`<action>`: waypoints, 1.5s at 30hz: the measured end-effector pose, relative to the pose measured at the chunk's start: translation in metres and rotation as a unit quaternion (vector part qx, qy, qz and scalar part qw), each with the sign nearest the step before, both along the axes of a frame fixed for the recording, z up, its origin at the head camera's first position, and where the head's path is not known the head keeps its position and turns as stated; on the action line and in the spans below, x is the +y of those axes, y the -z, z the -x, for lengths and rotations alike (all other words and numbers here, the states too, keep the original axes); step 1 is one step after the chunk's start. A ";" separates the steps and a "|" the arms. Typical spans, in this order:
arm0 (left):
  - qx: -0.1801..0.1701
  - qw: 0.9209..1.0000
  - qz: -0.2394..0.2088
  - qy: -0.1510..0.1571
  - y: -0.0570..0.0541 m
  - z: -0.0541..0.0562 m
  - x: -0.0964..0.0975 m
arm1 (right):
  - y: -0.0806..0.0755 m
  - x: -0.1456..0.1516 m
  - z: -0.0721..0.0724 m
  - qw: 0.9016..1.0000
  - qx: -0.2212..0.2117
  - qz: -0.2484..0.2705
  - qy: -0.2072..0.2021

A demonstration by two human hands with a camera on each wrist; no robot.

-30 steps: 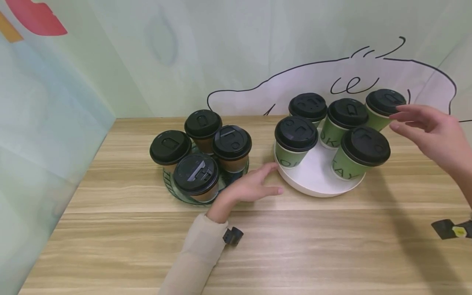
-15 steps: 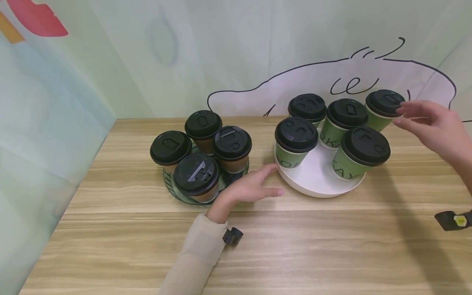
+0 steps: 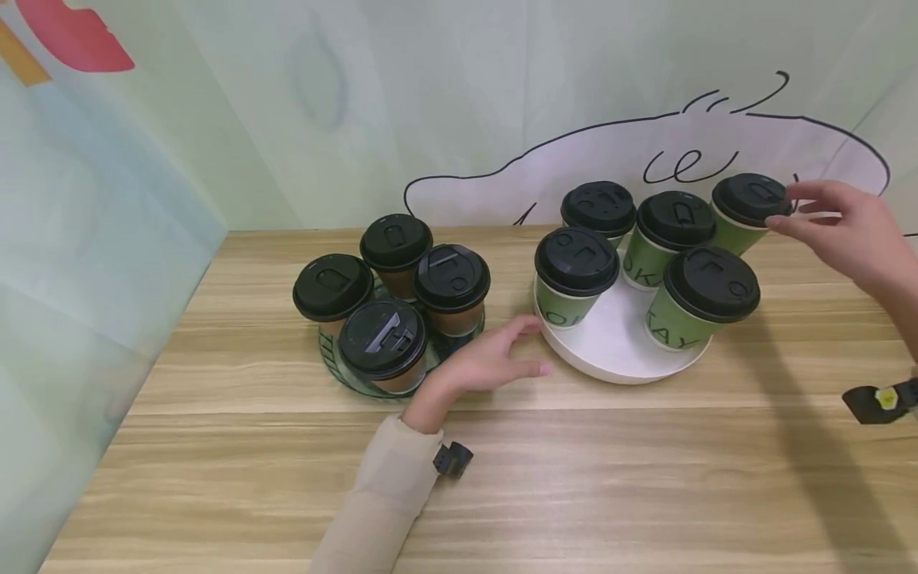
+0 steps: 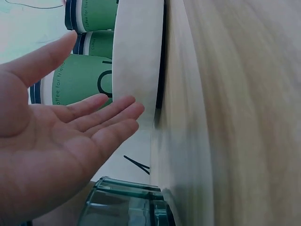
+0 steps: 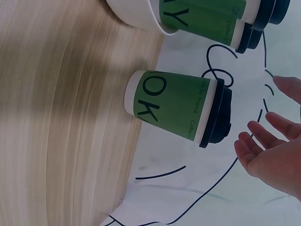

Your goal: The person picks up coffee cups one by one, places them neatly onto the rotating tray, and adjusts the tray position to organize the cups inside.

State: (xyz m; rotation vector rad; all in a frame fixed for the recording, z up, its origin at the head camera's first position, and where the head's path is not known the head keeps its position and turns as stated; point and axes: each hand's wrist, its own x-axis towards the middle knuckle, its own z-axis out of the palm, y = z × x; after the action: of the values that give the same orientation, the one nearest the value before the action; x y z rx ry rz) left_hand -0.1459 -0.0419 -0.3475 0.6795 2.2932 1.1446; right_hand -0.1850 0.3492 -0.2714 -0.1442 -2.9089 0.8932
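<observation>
My right hand (image 3: 857,231) hovers with loosely bent fingers at the black lid of a green paper coffee cup (image 3: 740,227) at the back right. In the right wrist view this coffee cup (image 5: 171,106) stands upright on the table, apart from the white tray, with a gap between lid and fingertips. Several more green coffee cups stand on the round white tray (image 3: 610,351). Beside the tray's left edge is my left hand (image 3: 495,359), fingers extended and holding nothing. In the left wrist view its fingertips overlap the tray's side wall (image 4: 136,61).
Left of the white tray, several brown coffee cups (image 3: 383,343) with black lids crowd a greenish glass plate (image 3: 331,359), close behind my left wrist. A pale wall panel (image 3: 459,104) with line drawings rises at the table's back edge.
My right hand has risen slightly beside the back right coffee cup and shifted a little to the right. My left hand and the cups stay where they were.
</observation>
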 end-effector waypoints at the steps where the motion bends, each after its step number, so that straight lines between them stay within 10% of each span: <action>1: -0.002 1.000 -0.005 -0.002 0.000 0.000 0.000 | 0.000 0.000 0.001 1.000 0.001 0.000 0.002; 45: -0.005 0.999 0.040 0.003 0.004 0.000 0.004 | 0.014 0.009 0.042 0.998 -0.056 -0.007 -0.007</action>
State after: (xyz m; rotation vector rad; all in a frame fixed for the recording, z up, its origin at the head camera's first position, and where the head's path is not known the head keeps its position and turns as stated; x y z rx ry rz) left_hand -0.1457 -0.0380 -0.3517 0.6482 2.3141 1.0448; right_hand -0.2272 0.3582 -0.2859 -0.1777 -3.0230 0.8953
